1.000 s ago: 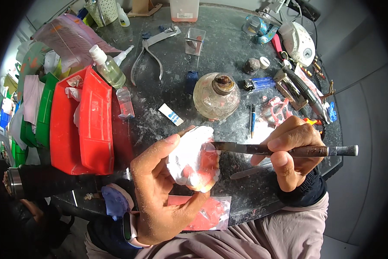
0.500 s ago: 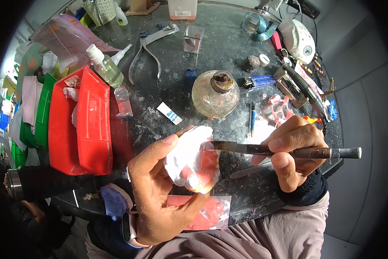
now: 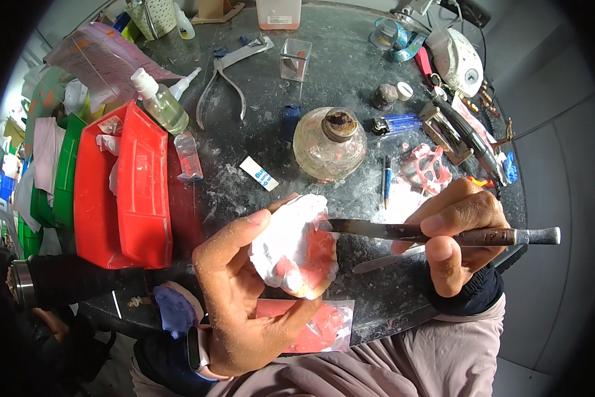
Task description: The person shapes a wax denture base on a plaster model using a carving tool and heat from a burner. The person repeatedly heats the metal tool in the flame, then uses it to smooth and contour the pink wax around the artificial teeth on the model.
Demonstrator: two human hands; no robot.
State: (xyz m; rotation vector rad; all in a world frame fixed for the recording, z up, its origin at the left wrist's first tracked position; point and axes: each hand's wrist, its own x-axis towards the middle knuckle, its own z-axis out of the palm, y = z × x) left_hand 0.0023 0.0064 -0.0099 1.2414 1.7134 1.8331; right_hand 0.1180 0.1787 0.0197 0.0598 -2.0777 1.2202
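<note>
My left hand [image 3: 234, 301] wraps round a white plaster dental cast [image 3: 276, 245], thumb and fingers at its edges. Pink wax [image 3: 318, 250] lines the inner curve of the cast, with pale teeth along the lower rim. In my right hand [image 3: 466, 218] is a wax knife [image 3: 383, 231] with a dark handle, pinched between thumb and fingers. Its blade tip lies at the upper end of the pink wax, seemingly touching it. Below the cast, a clear packet of pink wax sheet [image 3: 304, 331] lies at the table edge, partly hidden by my left hand.
Beyond the cast stands a round glass spirit burner [image 3: 329, 149]. Red bins [image 3: 145, 198] and a spray bottle [image 3: 165, 109] are on the left. Pliers [image 3: 221, 76] lie farther back. A pencil [image 3: 386, 182], blue lighter [image 3: 398, 124] and metal blade [image 3: 383, 263] lie toward the right.
The wax knife has shifted slightly right with my right hand, and its handle has turned a little. The cast has tipped slightly in my left hand, which keeps its hold.
</note>
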